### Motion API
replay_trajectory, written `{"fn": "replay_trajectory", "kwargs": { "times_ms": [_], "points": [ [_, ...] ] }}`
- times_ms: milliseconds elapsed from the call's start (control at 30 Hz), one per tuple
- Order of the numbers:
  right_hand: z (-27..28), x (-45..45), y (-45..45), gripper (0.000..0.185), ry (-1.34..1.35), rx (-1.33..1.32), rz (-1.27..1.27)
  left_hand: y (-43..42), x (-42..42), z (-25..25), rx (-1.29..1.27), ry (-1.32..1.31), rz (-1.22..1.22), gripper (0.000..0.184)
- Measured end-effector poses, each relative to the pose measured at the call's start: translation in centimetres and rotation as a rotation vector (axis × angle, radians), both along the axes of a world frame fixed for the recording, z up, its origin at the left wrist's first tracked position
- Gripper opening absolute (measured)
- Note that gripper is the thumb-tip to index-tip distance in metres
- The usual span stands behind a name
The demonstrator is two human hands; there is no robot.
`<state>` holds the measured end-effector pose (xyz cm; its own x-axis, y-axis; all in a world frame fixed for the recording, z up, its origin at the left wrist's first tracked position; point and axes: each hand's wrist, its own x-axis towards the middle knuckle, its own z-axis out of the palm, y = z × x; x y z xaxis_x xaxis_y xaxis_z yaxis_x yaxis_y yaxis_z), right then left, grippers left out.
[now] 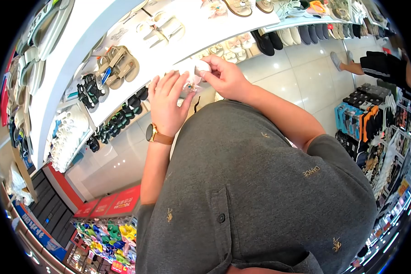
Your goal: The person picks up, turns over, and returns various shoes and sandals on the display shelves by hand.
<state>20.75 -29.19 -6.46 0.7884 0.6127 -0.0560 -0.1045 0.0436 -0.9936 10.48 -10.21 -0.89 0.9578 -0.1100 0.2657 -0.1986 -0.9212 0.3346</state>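
Pale shoe [192, 79]: long axis near-left to far-right, ornament [190, 86] toward near end. Right hand [226, 80] pinches far end; left hand [165, 107] fingers extended, grip unclear.

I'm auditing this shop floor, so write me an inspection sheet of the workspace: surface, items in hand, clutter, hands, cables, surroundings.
Surface: white shelf, displaying footwear.
Items in hand: pale item with a coloured ornament, probably a shoe; partly hidden by fingers.
Clutter: tan sandals and white sandals on the shelf; dark sandals lower down.
Hands: right hand pinches the item; left hand is against it, grip unclear.
Cables: nothing seen for certain; a thin dark strand below the hands is unidentifiable.
Surroundings: tiled floor, colourful footwear rack, another person's leg.
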Motion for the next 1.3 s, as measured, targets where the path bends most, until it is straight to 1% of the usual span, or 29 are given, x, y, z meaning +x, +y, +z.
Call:
{"fn": "replay_trajectory", "kwargs": {
  "times_ms": [67,133,167,233,267,300,333,367,467,500,633,733,767,867,967,1067,1100,1200,1233,1300],
  "points": [
    [-0.3,-0.2,-0.3,0.029,0.009,0.001,0.006,0.1,-0.3,-0.8,0.063,-0.002,-0.018,0.063],
    [-0.5,-0.2,-0.6,0.028,0.037,0.026,0.008,-0.3,-0.5,0.0,0.007,-0.048,0.033,0.065],
    [-0.7,0.0,-0.7,0.027,0.133,0.051,-0.009,-0.5,-0.6,0.3,-0.022,-0.076,0.058,0.066],
    [-1.2,0.5,-1.2,0.026,0.322,0.103,-0.046,-0.4,-1.1,0.4,-0.176,-0.123,0.182,0.072],
    [-1.6,0.8,-1.3,0.026,0.429,0.147,-0.138,-0.2,-1.5,0.3,-0.254,-0.146,0.244,0.075],
    [-1.7,1.3,-1.1,0.026,0.534,0.193,-0.230,0.3,-1.8,0.0,-0.278,-0.151,0.270,0.082],
    [-1.8,1.9,-1.1,0.026,0.638,0.241,-0.319,0.5,-2.0,0.0,-0.319,-0.171,0.306,0.080],
    [-1.9,2.8,-1.3,0.030,0.677,0.259,-0.318,0.8,-2.4,-0.2,-0.334,-0.156,0.331,0.078],
    [-2.4,5.3,-0.6,0.031,0.688,0.250,-0.430,1.6,-4.3,-2.1,-0.415,-0.090,0.368,0.077],
    [-2.6,6.3,-0.2,0.033,0.737,0.233,-0.456,1.7,-4.8,-2.7,-0.448,-0.065,0.375,0.078],
    [-5.0,10.0,2.8,0.032,0.831,0.296,-0.456,0.5,-6.5,-4.5,-0.527,-0.008,0.381,0.070],
    [-6.5,12.4,6.0,0.031,0.860,0.281,-0.491,0.2,-7.8,-6.4,-0.697,0.123,0.380,0.069],
    [-6.4,13.0,7.0,0.031,0.844,0.273,-0.519,0.1,-8.2,-7.1,-0.819,0.196,0.407,0.066],
    [-7.0,14.4,8.7,0.035,0.845,0.210,-0.575,0.3,-8.7,-7.4,-0.914,0.298,0.451,0.064],
    [-6.1,13.8,7.7,0.041,0.853,0.199,-0.486,0.4,-9.1,-6.7,-0.935,0.316,0.483,0.062],
    [-5.9,13.4,5.4,0.042,0.950,0.250,-0.635,0.7,-9.6,-7.0,-0.953,0.353,0.506,0.062],
    [-7.5,14.2,5.0,0.041,0.933,0.285,-0.665,0.9,-9.9,-7.2,-0.954,0.375,0.511,0.062],
    [-7.2,16.6,4.5,0.037,0.989,0.277,-0.779,1.0,-10.3,-8.0,-1.046,0.387,0.509,0.060],
    [-6.8,17.1,4.4,0.037,1.022,0.279,-0.729,1.1,-10.4,-8.1,-1.053,0.390,0.503,0.060],
    [-6.9,17.7,4.5,0.036,1.047,0.293,-0.710,1.2,-10.1,-8.1,-1.065,0.395,0.485,0.059]
  ]
}}
